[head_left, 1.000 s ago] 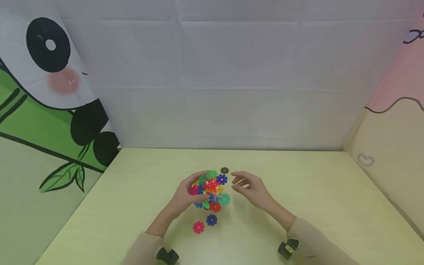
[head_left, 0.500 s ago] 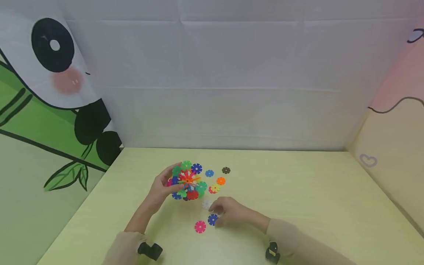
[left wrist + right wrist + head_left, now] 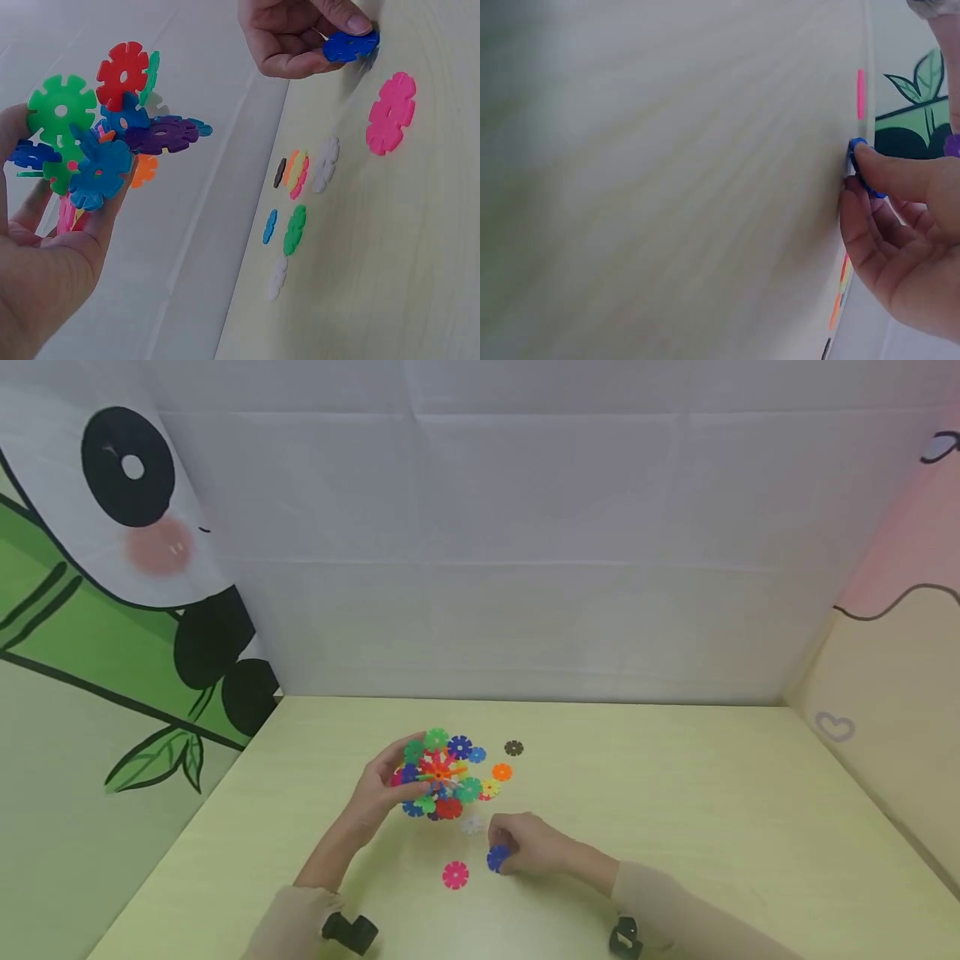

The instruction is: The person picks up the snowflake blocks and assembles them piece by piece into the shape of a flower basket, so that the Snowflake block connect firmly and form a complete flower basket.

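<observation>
A ball-like cluster of interlocked plastic snowflake discs (image 3: 440, 774) in many colours is held above the table by my left hand (image 3: 377, 787). In the left wrist view, fingers and thumb curl around the back of the cluster (image 3: 124, 79). My right hand (image 3: 536, 843) pinches a dark blue snowflake disc (image 3: 497, 859) between thumb and fingers, low over the tabletop. That same blue disc (image 3: 864, 166) shows edge-on in the right wrist view. A pink disc (image 3: 455, 875) lies flat just left of the right hand.
Loose discs lie on the pale table (image 3: 675, 793): a white one (image 3: 472, 823), an orange one (image 3: 502, 772), a yellow one (image 3: 490, 787) overlapping a pink-red one, a brown one (image 3: 513, 748) and a light blue one (image 3: 477, 755). A green disc (image 3: 295, 230) shows in the left wrist view.
My left hand has moved left with the cluster, then slightly back right. My right hand has come down from beside the cluster and taken hold of the dark blue disc near the front.
</observation>
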`<action>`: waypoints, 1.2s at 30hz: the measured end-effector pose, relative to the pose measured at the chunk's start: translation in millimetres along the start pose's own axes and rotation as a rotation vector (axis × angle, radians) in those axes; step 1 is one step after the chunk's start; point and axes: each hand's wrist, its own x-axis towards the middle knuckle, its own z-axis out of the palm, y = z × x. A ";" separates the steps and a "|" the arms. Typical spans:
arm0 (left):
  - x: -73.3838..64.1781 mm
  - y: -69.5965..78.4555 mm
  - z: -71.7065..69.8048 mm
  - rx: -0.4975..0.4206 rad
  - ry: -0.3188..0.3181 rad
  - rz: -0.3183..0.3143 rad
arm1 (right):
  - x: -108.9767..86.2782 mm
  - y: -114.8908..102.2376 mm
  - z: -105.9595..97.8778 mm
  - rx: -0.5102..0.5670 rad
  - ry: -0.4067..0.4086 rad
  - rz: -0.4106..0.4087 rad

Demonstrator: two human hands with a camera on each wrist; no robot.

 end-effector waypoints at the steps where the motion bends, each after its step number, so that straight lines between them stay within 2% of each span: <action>1: 0.1 0.3 2.0 -0.010 -0.007 0.001 | -3.6 0.7 -3.0 0.022 0.018 0.005; 5: 0.5 0.3 11.4 -0.045 -0.027 -0.014 | -19.4 -0.3 -18.6 0.133 0.142 0.017; 11: 2.9 -1.4 30.7 -0.089 -0.074 -0.015 | -34.8 -17.4 -45.6 0.404 0.457 0.039; 15: 5.5 -1.5 43.8 -0.102 -0.087 -0.029 | -33.7 -24.5 -55.1 0.464 0.595 0.076; 21: 9.3 -2.0 57.9 -0.123 -0.101 -0.028 | -31.3 -23.6 -54.7 0.495 0.641 0.113; 28: 11.2 -5.3 61.9 -0.149 -0.109 -0.011 | -29.4 -28.4 -53.4 0.494 0.691 0.095; 36: 11.2 -3.5 66.7 -0.142 -0.138 -0.010 | -24.9 -29.1 -49.9 0.477 0.756 0.116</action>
